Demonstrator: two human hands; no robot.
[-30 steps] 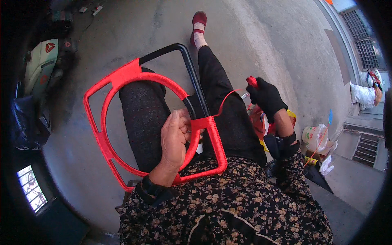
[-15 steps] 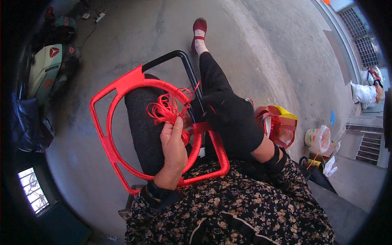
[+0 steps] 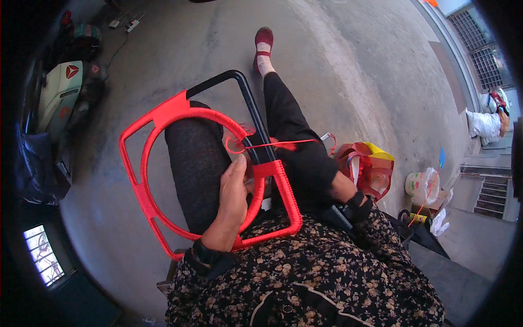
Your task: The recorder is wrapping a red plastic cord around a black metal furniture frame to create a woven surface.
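Across my lap lies a squarish frame with a round ring inside it, mostly wrapped tightly in red cord. Its bare black bar shows at the far right corner. My left hand is closed round the ring's right side, thumb on top and fingers mostly hidden behind. From the ring near the thumb, a thin red cord stretches to the right over my dark trousers. A blurred red patch lies just beneath it. My right hand is low beside my right knee; its fingers are smeared and lost against the dark cloth.
A red and yellow bag with red material inside stands just right of my right hand. Farther right are a white bucket and a white sack. A scooter is parked at the left. A power strip lies on the floor.
The loose bundle of red cord has left my left hand's fingertips. One strand now runs taut to the right. My right hand has shifted slightly left and up; the frame has hardly moved.
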